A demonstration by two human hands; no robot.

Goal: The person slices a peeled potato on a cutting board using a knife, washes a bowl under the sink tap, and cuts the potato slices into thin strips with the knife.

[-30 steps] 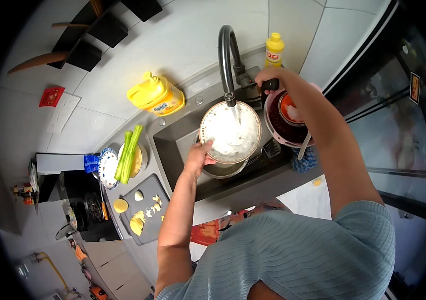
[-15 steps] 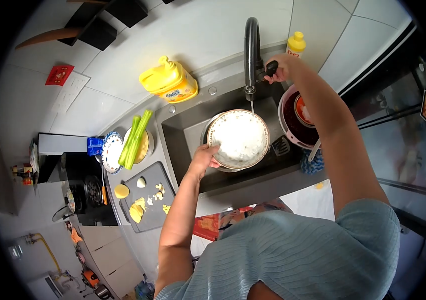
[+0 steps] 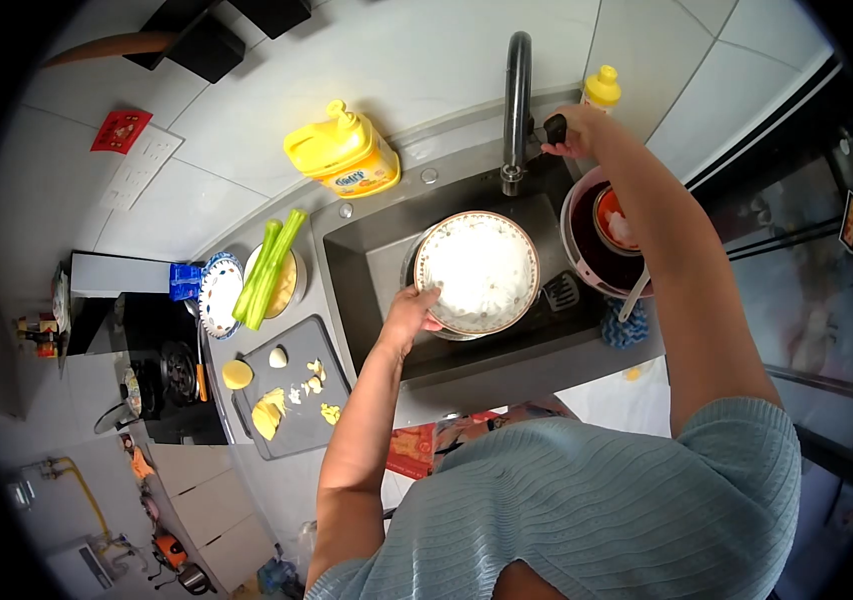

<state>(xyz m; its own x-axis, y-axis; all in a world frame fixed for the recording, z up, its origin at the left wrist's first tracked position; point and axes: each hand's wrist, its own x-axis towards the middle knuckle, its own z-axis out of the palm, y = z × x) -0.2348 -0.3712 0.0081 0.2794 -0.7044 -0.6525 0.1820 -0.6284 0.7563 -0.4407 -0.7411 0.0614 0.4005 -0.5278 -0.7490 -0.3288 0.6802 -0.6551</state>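
My left hand (image 3: pixel 411 315) grips the near-left rim of a round, pattern-edged bowl (image 3: pixel 534 298), with its thumb over the edge. Bright white contents, too washed out to name, fill the bowl (image 3: pixel 475 268). It is held over the sink (image 3: pixel 367 285), above another round vessel that it mostly hides. My right hand (image 3: pixel 580 133) is closed around the black faucet lever (image 3: pixel 556 128). The curved faucet (image 3: pixel 518 100) ends above the bowl's far side, and no stream shows from its spout. A slotted spatula (image 3: pixel 562 291) lies in the sink, right of the bowl.
A basin (image 3: pixel 571 215) of dark contents, holding a red bowl (image 3: pixel 607 215), stands at right. Yellow bottles (image 3: pixel 362 165) line the back. At left are celery stalks (image 3: pixel 275 268), a patterned plate (image 3: pixel 219 290) and a grey cutting board (image 3: pixel 292 430) with cut pieces.
The thin stream of water from the faucet is gone. My right hand stays on the lever and my left hand still holds the bowl. The view has shifted slightly.
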